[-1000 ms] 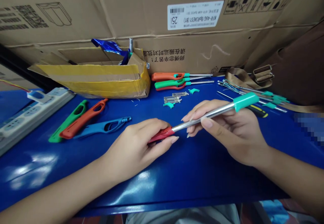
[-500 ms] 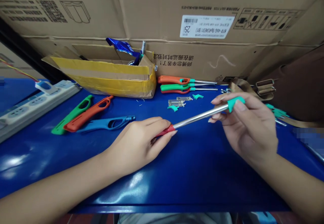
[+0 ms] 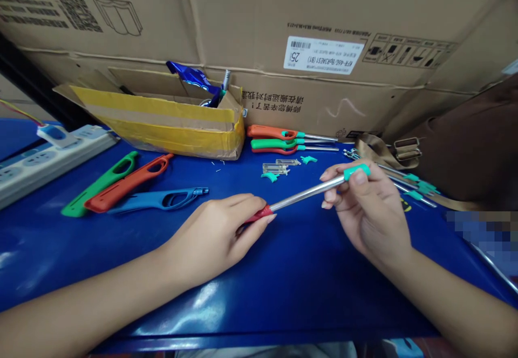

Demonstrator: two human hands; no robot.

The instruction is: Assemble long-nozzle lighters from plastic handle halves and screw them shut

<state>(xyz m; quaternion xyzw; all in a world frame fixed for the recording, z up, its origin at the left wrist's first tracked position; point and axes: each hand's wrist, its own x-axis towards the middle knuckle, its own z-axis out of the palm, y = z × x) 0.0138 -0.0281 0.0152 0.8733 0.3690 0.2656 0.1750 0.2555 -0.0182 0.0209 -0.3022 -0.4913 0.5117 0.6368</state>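
Note:
My left hand (image 3: 216,231) is closed around a red lighter handle (image 3: 260,214), most of which is hidden by the fingers. From its visible end a shiny metal tube (image 3: 305,194) slants up to the right. At the tube's far end is a turquoise collar (image 3: 351,171), pinched between the thumb and fingers of my right hand (image 3: 374,212). How the tube and red handle meet cannot be made out. Left of my left hand lie a blue handle (image 3: 157,200), an orange handle (image 3: 129,184) and a green handle (image 3: 99,185).
Behind my hands lie stacked gas lighters (image 3: 275,138), clear little tanks (image 3: 275,168) and turquoise triggers (image 3: 270,177). More metal tubes (image 3: 427,201) rest at right near a brown strap (image 3: 370,147). A taped carton (image 3: 162,126) and a power strip (image 3: 52,158) stand at left.
My right hand and the collar appear shifted left and slightly down. The whole scene also shifts left in view. Both hands keep their grip.

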